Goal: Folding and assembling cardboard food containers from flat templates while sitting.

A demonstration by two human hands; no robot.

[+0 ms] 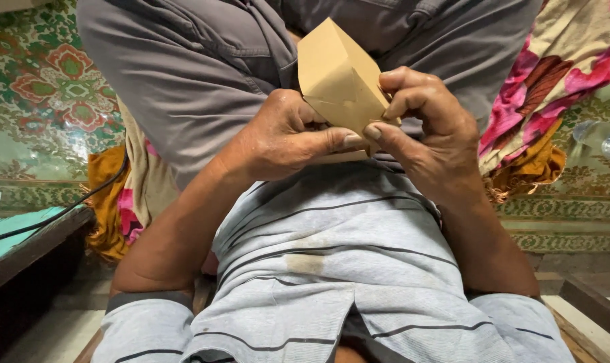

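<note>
- Head view: the left hand (285, 138) is closed on the lower edge of the paper (338, 77), thumb pressed flat along the fold — a slack thumb could let the crease wander.
- The paper, a tan folded piece, stands above the lap (204, 74), pinched between both hands.
- The right hand (423, 124) nips the paper's right corner — too hard a pull might tear it.

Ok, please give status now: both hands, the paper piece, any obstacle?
Left hand and right hand both pinching folded brown paper at its lower edge. Paper held above lap. Nothing in the way.
</note>
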